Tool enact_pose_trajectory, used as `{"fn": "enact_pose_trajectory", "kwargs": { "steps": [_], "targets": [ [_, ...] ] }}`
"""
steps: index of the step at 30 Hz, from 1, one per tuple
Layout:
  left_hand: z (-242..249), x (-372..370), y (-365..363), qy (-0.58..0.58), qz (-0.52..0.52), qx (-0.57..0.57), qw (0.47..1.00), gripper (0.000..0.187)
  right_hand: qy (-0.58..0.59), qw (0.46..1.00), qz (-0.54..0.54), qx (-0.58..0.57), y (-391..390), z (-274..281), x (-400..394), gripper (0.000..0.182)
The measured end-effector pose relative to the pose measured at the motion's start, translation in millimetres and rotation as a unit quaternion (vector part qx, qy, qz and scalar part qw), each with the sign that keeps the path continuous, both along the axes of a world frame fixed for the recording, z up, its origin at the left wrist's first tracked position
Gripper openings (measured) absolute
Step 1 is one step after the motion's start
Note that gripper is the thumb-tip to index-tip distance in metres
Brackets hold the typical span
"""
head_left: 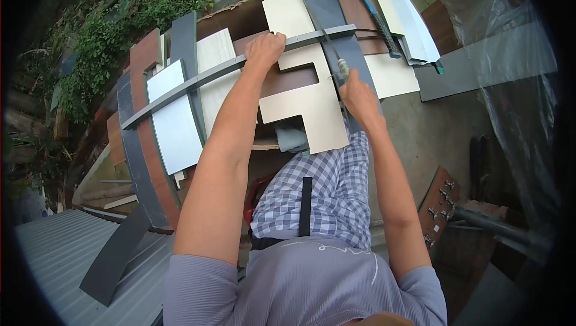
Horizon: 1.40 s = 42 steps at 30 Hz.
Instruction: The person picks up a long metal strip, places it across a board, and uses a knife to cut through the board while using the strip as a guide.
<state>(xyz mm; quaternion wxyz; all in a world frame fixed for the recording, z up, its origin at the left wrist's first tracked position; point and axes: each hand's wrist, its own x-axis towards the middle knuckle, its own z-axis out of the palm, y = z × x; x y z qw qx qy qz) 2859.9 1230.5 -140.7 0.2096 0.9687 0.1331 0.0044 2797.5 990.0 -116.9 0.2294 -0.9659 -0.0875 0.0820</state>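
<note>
A long grey metal bar (210, 72) lies slantwise across several boards and panels. My left hand (265, 49) is closed on the bar near its middle, with the knuckles up. On the right, my right hand (359, 97) is wrapped round the pale handle of a thin-bladed tool (342, 68). Its narrow blade reaches up to the bar, over a dark grey panel (354, 56). Between my hands lies a cream board (318, 107) with rectangular cutouts.
A hammer (375, 17) with a blue and black handle rests on a brown panel at the upper right. A white panel (174, 116) lies left. Clear plastic sheeting (516, 68) hangs at right; a brown board with metal fittings (437, 206) is lower right.
</note>
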Motion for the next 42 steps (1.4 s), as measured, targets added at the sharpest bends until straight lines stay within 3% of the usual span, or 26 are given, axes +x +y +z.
{"fn": "enact_pose_trajectory", "kwargs": {
  "steps": [5,14,23,30,33,42],
  "targets": [
    [-0.7,4.4,9.6,-0.011,0.004,0.010,1.000,0.053,-0.007,1.000,-0.004,0.013,22.8,-5.4,8.5,0.021],
    [0.5,-0.8,5.9,-0.042,0.017,0.020,0.999,0.053,0.034,0.999,-0.018,-0.008,-2.1,-2.5,-29.4,0.022],
    [-1.7,2.4,6.1,-0.028,0.025,0.032,0.999,0.052,-0.037,0.999,0.017,0.030,43.9,-7.0,51.8,0.020],
    [-3.8,0.2,5.9,-0.051,0.024,0.028,0.998,0.050,0.030,0.999,-0.015,0.011,-6.8,-10.4,-41.5,0.024],
    [-4.1,0.6,5.7,-0.030,0.024,0.036,0.999,0.050,0.047,0.998,-0.031,0.013,-15.0,-5.5,-46.9,0.025],
    [-1.7,0.5,5.7,-0.039,0.030,0.021,0.999,0.051,-0.020,0.999,0.009,0.024,47.5,-6.8,55.1,0.024]
  ]
}}
